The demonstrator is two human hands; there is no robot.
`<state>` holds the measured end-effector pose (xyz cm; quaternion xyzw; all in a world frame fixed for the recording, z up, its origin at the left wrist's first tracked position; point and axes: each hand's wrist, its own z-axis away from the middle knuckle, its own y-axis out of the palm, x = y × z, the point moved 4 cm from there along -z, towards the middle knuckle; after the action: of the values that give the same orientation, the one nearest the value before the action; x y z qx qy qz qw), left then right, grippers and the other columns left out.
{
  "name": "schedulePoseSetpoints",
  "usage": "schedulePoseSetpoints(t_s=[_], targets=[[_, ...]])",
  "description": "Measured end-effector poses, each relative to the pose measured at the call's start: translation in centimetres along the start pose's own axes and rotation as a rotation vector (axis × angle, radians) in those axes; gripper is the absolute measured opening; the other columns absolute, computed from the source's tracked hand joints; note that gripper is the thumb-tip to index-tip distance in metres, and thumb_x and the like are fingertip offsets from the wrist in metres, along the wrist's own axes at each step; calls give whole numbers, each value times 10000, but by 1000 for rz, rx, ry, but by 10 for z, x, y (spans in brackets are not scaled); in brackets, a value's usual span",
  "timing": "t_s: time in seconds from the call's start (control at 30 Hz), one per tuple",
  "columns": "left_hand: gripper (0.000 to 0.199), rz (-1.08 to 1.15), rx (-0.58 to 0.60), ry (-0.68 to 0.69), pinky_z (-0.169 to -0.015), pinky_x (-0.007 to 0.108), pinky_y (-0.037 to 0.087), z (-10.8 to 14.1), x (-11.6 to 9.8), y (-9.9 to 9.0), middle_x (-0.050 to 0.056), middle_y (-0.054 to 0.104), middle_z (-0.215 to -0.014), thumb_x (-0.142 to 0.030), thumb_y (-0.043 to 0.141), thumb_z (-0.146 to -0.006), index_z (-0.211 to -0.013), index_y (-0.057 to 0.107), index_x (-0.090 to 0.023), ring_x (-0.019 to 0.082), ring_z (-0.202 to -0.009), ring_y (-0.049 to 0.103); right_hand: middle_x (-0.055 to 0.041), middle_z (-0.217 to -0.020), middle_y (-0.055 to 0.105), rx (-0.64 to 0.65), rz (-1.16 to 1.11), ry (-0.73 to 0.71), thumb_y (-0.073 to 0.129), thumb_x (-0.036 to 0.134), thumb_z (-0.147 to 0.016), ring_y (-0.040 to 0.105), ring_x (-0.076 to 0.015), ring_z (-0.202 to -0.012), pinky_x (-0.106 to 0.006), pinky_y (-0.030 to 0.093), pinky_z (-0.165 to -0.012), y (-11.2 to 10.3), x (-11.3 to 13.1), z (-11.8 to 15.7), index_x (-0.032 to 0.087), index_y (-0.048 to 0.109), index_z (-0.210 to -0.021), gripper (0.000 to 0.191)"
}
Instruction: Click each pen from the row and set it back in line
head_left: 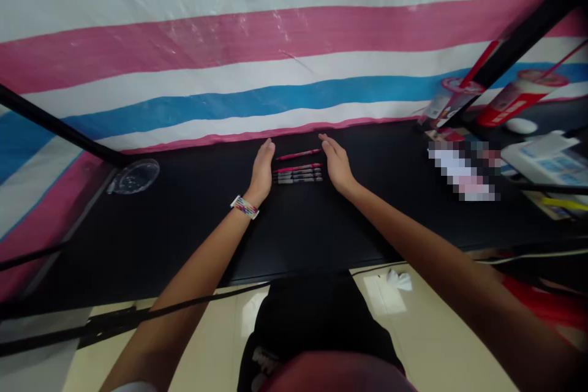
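Lining up the pens [298, 180] seems the step in hand; the next move calls for light, even pressure. On the desk [179, 196], they lie between the left hand [262, 169] and right hand [337, 165], both straight, open and empty. 1 pink pen [298, 154] slants apart beyond a close pink-and-grey row.

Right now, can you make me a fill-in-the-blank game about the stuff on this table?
Between the left hand and right hand lie some ____.
The bracelet is nearer the ____ hand.
The table is coloured ____.
The sheet behind it has a pattern of ____.

Missing words: pens; left; black; stripes.
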<state>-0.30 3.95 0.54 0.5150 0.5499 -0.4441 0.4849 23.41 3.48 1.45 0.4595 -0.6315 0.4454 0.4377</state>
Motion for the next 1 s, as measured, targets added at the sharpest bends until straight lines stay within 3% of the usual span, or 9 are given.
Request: schedulePoseSetpoints(t_s=[0.13, 0.27, 0.43, 0.57, 0.73, 1.0], targets=[[863, 53, 37, -17, -1459, 520, 178, -15, 3, 8, 113, 420, -1846, -823, 611, -991, -1645, 587, -260, 338, -1781, 241, -106, -1638, 675, 37, 0, 40, 533, 660, -1032, 577, -308, -1592, -499, 371, -1386, 9, -1, -12, 236, 751, -1478, 653], [887, 107, 24, -58, -1449, 466, 211, -9, 1, 9, 94, 287, -1900, -759, 580, -1018, -1741, 450, -262, 272, -1789, 211, -166, -1582, 711, 19, -18, 36, 516, 602, -1042, 608, -310, -1567, -480, 392, -1376, 16, 3, -5, 138, 772, -1441, 663], [861, 88, 54, -52, -1457, 458, 194, 10, -4, 6, 123, 338, -1876, -709, 556, -1051, -1739, 465, -200, 282, -1782, 235, -107, -1524, 760, -10, -24, 19, 546, 545, -1045, 644, -285, -1534, -497, 420, -1365, 14, 8, 14, 196, 816, -1369, 547], [807, 36, 56, -12, -1457, 505, 205, 24, -5, 4, 108, 394, -1855, -728, 585, -1044, -1686, 554, -241, 321, -1770, 270, -108, -1529, 756, -16, -43, 29, 561, 511, -1043, 635, -293, -1545, -518, 417, -1369, 14, 11, 29, 199, 825, -1366, 521], [703, 58, 56, -17, -1462, 506, 193, 43, -6, 2, 87, 443, -1832, -674, 586, -1069, -1635, 615, -258, 298, -1763, 298, -139, -1552, 735, -17, -75, 48, 568, 483, -1044, 621, -300, -1561, -515, 393, -1383, 13, 15, 48, 166, 814, -1392, 531], [682, 72, 35, -45, -1468, 472, 184, 96, -23, 5, 61, 429, -1842, -617, 587, -1077, -1663, 589, -267, 276, -1770, 279, -107, -1512, 766, 30, -90, 47, 579, 484, -1065, 613, -296, -1567, -543, 387, -1389, 3, 23, 83, 213, 832, -1359, 472]])
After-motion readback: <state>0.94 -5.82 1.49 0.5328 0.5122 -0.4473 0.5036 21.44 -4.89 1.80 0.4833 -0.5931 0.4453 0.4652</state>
